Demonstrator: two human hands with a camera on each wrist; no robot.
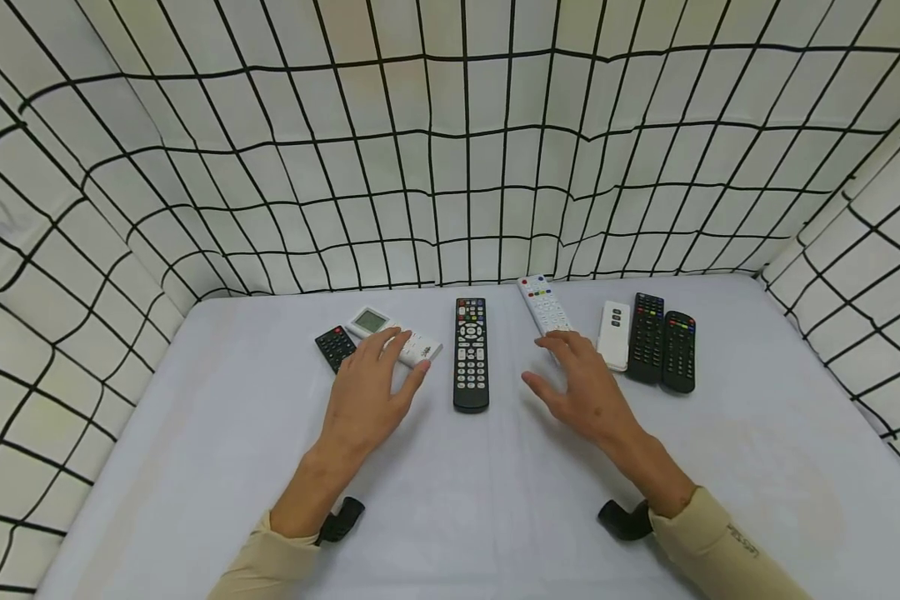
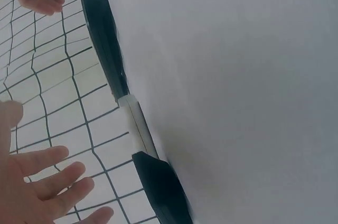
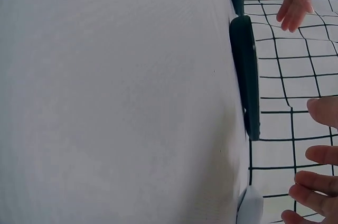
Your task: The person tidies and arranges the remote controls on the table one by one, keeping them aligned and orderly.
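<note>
White cloth [image 1: 457, 517] covers the table, and a black net [image 1: 466, 135] goes along the pale walls at the back and both sides. Seven remotes lie flat on the cloth, with their buttons facing up, maybe so each one is easy to see and to tell from the others. The long black remote [image 1: 471, 354] lies by itself between my hands, near the middle. My left hand [image 1: 367, 396] hangs over a white remote with a little screen [image 1: 370, 320], and a small black remote [image 1: 335, 347] lies just beside that one, tilted. My right hand [image 1: 585, 392] is over the low end of a white remote with coloured buttons [image 1: 544, 305], so I can't see all of it. Next to that hand, a short white remote [image 1: 613, 333], a thin black remote [image 1: 647, 337] and a round-ended black remote [image 1: 679, 352] lie close together in a row, perhaps to take up less room. Both hands have their fingers loose and spread apart, and they hold nothing. From the wrist views, my fingertips look up in the air, not on any remote. I think I hold them that way so nothing gets bumped.
</note>
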